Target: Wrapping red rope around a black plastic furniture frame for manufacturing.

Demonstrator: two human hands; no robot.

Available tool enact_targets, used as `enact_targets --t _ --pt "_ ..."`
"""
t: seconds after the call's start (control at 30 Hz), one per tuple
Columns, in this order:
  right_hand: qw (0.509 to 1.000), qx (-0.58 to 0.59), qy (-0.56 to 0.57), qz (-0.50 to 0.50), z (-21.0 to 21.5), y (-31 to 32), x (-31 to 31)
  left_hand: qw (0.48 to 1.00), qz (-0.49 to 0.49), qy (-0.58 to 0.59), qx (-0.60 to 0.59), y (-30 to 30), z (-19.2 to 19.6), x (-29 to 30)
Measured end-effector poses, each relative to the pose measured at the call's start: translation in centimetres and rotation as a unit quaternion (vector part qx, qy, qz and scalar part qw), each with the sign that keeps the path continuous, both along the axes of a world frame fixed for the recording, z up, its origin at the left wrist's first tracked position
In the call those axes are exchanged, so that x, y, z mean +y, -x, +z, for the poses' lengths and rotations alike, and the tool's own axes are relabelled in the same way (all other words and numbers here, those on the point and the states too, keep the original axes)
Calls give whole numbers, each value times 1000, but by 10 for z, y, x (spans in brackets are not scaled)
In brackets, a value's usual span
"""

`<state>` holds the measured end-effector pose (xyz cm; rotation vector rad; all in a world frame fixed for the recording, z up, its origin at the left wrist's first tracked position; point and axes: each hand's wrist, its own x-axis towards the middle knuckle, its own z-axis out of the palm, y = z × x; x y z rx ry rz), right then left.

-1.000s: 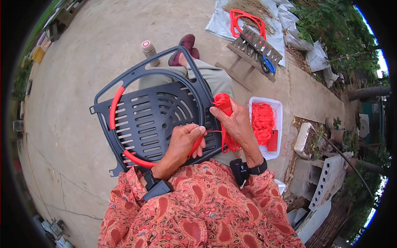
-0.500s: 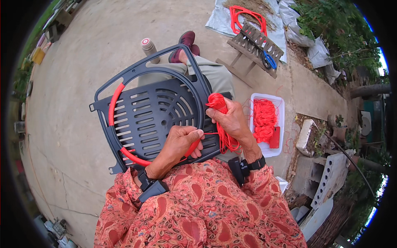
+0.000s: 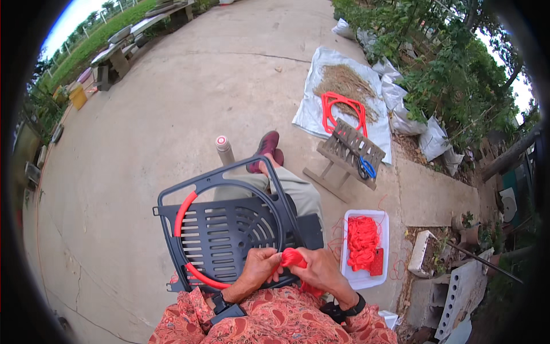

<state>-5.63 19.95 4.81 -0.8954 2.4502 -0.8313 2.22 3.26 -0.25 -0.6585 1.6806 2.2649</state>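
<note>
A black plastic frame (image 3: 229, 229) with a slatted, fan-shaped grille is held across the lap, its round rim partly wrapped in red cord (image 3: 184, 213). At the near edge of the frame, a bundle of red cord (image 3: 293, 258) is gripped between the two hands: the left hand (image 3: 258, 270) is closed on it from the left, and the right hand (image 3: 322, 272) is closed on it from the right, fingers curled over the strands. A dark band is worn on each wrist. Just right of the lap, a white tray (image 3: 366, 280) holding more red cord is set on the concrete. Beyond it a small wooden stool (image 3: 344, 157) is seen, with blue-handled scissors (image 3: 365, 168) lying on it. A metal bottle (image 3: 224, 150) stands near the outstretched foot.
</note>
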Motion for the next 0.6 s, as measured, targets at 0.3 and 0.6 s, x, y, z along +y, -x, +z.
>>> enact_targets --t 0.3,0.6 --pt "998 -57 33 -9 -19 -2 4 999 -4 -27 -47 -8 -6 -9" --pt "997 -69 6 22 -18 -1 7 995 -59 -6 -78 -1 5 -11"
